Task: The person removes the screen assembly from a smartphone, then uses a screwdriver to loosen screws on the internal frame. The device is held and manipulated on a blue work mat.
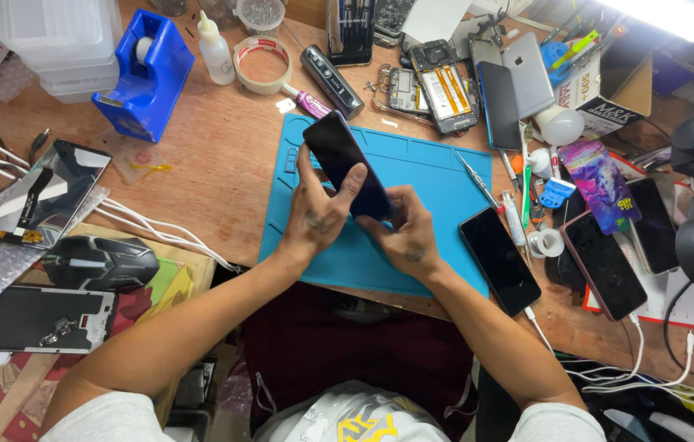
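The left hand (314,214) has its grip closed on a dark smartphone (347,164), thumb along the near long edge and fingers wrapped over the far edge, holding it tilted with the dark glass face up above the blue work mat (437,176). The right hand (406,237) is at the phone's lower end, its fingertips pressed together against the bottom corner; whether they pinch the edge itself or a small part there cannot be told. Both hands hang over the middle of the mat, which lies on the wooden counter (224,164). A thin screwdriver (475,178) rests on the mat's right part, and a second black phone (499,260) lies at the mat's right edge, with a white cable running from its near end. Further right lie a red-rimmed phone (603,263) and another dark phone (652,224), near a colourful printed card (601,185). Beyond the mat sit an opened phone with battery exposed (443,86), a dark blue phone (500,104) and a silver phone back (527,74). To the far left stand a blue tape dispenser (144,78), a small white bottle (216,51) and a roll of tape (262,64). At the left counter edge lie a screen panel with flex cable (45,195), a black mouse (99,262) and a dismantled display (36,319).
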